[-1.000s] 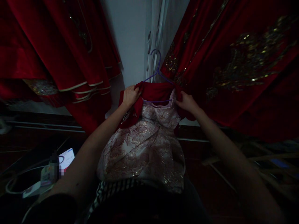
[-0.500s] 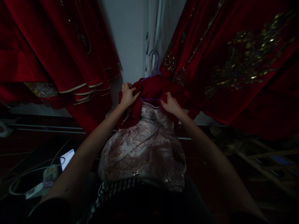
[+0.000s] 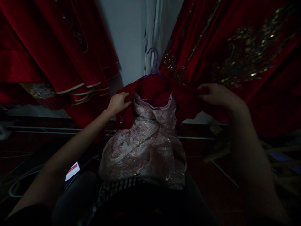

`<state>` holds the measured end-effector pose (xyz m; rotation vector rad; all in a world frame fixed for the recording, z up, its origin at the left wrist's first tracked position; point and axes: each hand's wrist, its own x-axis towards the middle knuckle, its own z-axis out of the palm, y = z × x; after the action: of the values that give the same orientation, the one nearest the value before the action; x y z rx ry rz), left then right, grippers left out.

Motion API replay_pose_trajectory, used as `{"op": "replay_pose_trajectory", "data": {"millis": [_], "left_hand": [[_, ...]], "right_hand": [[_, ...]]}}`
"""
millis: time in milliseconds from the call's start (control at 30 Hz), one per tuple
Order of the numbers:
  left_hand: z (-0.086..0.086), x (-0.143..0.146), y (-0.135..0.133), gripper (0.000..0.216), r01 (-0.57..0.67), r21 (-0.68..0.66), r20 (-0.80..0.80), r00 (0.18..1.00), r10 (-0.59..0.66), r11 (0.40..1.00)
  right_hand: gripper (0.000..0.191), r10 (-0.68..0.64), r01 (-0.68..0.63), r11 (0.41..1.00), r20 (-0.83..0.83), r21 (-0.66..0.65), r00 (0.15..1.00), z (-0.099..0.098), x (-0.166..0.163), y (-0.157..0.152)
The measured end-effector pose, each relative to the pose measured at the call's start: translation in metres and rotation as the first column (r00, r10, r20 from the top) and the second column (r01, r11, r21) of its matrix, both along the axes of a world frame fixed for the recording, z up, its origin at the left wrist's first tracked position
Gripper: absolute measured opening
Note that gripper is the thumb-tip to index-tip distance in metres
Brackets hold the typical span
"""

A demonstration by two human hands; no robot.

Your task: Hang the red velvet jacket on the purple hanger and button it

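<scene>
A purple hanger (image 3: 155,62) hooks onto a metal upright in front of me, with a red jacket (image 3: 188,97) over its shoulders. Below its crossbar hangs a pale pink brocade dress (image 3: 150,141) with shiny floral patterning, its skirt reaching my lap. My left hand (image 3: 119,103) pinches the jacket's edge beside the dress's bodice. Stretched out to the right, my right hand (image 3: 215,94) grips the other side of the jacket and pulls the cloth taut. The jacket stands spread, showing the bodice and its neckline.
Long red garments (image 3: 33,47) with pale trim hang at the left. More red cloth with gold sequins (image 3: 254,59) hangs at the right. A lit phone (image 3: 72,171) lies low on the left near a white cable (image 3: 14,188). A wooden frame (image 3: 218,153) stands low right.
My right hand has moved well to the right with the jacket's side, and my left hand slightly left and down. The jacket has spread apart, uncovering more of the bodice and hanger.
</scene>
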<state>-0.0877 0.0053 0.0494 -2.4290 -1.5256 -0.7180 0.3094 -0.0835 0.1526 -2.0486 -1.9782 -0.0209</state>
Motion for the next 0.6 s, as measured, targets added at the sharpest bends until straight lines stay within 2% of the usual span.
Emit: {"op": "replay_pose_trajectory", "data": {"millis": [33,67,167,267,333,367,433,500,533,567,600], "left_hand": [[-0.001,0.005,0.0,0.023,0.028,-0.029,0.029,0.999,-0.027,0.999],[-0.002,0.011,-0.001,0.023,0.06,-0.055,0.062,0.996,-0.056,0.997],[-0.007,0.025,-0.003,0.022,0.161,-0.097,0.166,0.976,-0.144,0.982],[-0.012,0.028,-0.003,0.021,0.211,-0.1,0.223,0.957,-0.185,0.972],[-0.015,0.024,0.0,0.022,0.207,-0.097,0.231,0.956,-0.18,0.974],[-0.017,0.022,0.001,0.021,0.207,-0.098,0.234,0.955,-0.18,0.973],[-0.021,0.019,0.004,0.019,0.227,-0.1,0.252,0.948,-0.196,0.969],[-0.024,0.02,0.005,0.016,0.256,-0.097,0.288,0.932,-0.219,0.962],[-0.025,0.023,0.005,0.016,0.268,-0.094,0.31,0.923,-0.228,0.959],[-0.026,0.026,0.005,0.017,0.281,-0.092,0.331,0.914,-0.237,0.955],[-0.028,0.029,0.006,0.019,0.297,-0.092,0.348,0.904,-0.249,0.95]], "right_hand": [[0.023,0.085,-0.086,0.996,-0.149,0.002,0.985,0.006,-0.005,-0.006],[0.025,0.156,-0.164,0.986,-0.322,0.002,0.934,0.009,-0.012,-0.012],[0.036,0.217,-0.344,0.938,-0.73,-0.027,0.648,0.008,-0.029,-0.028],[0.052,0.259,-0.45,0.89,-0.89,0.07,0.376,-0.002,-0.035,-0.036],[0.073,0.313,-0.502,0.854,-0.906,0.137,0.285,-0.014,-0.035,-0.038],[0.081,0.313,-0.538,0.835,-0.903,0.114,0.294,-0.022,-0.035,-0.038],[0.086,0.279,-0.633,0.772,-0.868,-0.052,0.411,-0.038,-0.036,-0.038],[0.077,0.295,-0.71,0.65,-0.771,-0.271,0.564,-0.054,-0.038,-0.033],[0.071,0.33,-0.718,0.607,-0.714,-0.34,0.617,-0.061,-0.039,-0.029],[0.067,0.369,-0.71,0.602,-0.661,-0.366,0.653,-0.067,-0.041,-0.022],[0.063,0.398,-0.688,0.64,-0.618,-0.343,0.679,-0.072,-0.042,-0.013]]}}
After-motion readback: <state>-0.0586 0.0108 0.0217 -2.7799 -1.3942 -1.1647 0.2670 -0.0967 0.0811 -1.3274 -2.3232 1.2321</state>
